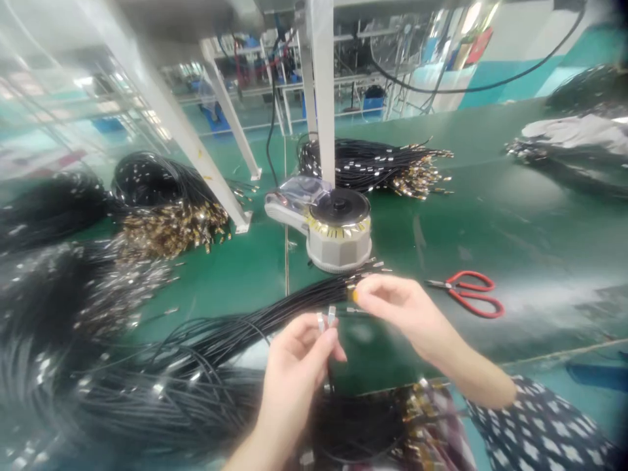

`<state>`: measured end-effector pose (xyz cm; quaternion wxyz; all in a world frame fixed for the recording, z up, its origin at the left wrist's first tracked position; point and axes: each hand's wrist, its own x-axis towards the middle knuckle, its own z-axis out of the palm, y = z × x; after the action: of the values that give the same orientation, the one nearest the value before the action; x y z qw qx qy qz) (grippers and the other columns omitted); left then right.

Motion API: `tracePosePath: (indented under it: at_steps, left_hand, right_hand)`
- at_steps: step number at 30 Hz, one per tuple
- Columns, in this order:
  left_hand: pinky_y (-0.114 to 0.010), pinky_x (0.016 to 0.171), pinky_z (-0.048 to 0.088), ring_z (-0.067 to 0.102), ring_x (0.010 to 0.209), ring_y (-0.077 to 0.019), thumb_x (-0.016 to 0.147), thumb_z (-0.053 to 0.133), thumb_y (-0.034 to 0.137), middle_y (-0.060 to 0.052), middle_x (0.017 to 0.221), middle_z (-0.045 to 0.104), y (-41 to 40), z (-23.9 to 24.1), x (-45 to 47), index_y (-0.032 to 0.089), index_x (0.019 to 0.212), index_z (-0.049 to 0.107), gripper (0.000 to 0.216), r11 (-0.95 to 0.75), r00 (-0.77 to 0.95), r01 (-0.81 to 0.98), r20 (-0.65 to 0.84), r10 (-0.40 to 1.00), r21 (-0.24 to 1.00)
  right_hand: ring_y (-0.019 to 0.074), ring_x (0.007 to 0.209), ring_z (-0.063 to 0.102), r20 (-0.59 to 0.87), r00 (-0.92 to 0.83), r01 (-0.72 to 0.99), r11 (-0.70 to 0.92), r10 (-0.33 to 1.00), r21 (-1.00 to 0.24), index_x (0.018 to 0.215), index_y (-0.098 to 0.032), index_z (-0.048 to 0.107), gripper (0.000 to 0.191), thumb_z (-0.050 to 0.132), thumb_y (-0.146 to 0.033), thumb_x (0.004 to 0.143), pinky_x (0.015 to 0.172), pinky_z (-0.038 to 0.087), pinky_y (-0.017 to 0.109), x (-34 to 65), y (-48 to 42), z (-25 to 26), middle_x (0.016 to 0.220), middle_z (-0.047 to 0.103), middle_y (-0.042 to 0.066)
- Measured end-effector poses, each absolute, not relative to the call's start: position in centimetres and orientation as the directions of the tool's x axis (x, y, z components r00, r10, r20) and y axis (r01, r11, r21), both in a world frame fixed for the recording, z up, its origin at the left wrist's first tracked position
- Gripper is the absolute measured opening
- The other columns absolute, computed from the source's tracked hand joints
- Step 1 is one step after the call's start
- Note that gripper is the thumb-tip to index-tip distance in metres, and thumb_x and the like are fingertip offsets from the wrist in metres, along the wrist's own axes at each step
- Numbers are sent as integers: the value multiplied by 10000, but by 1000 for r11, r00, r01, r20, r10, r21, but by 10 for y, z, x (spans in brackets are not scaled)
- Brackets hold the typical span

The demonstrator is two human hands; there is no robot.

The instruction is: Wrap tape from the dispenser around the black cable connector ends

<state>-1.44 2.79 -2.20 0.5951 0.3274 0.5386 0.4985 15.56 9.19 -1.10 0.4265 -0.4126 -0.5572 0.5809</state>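
My left hand is closed on black cables whose silver connectors stick up past the thumb and forefinger. To its right, my right hand pinches a small piece of yellow tape between thumb and fingertips. Its fingertips are beside the tips of a long bundle of black cables lying across the green table; whether they touch is unclear. Just beyond stands a round white tape dispenser with a black top and yellow strips around its rim.
Red-handled cutters lie on the green table at right. Coiled cables with gold tips lie at left, and another coil behind the dispenser. White posts rise from the table. More cables sit near my lap.
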Motion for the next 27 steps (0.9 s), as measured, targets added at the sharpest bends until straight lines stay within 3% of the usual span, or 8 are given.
tracePosePath:
  at_steps: [9, 27]
  left_hand:
    - [-159, 350, 388, 505, 427, -76, 778, 722, 303, -21, 657, 684, 21, -22, -15, 156, 931, 640, 228, 233, -84, -184, -252, 964, 955]
    - [-172, 352, 432, 592, 521, -129, 761, 736, 240, -37, 666, 693, 20, -20, -14, 151, 981, 666, 248, 210, -73, -213, -230, 970, 954]
  right_hand:
    - [171, 818, 580, 46, -321, -66, 26, 946, -998, 645, -196, 669, 113, 708, -218, 748, 818, 439, 325, 139, 70, -21, 806, 612, 23]
    - [171, 813, 579, 80, -321, -14, 79, 944, -997, 652, -195, 652, 110, 709, -211, 745, 815, 455, 329, 135, 71, -19, 790, 601, 15]
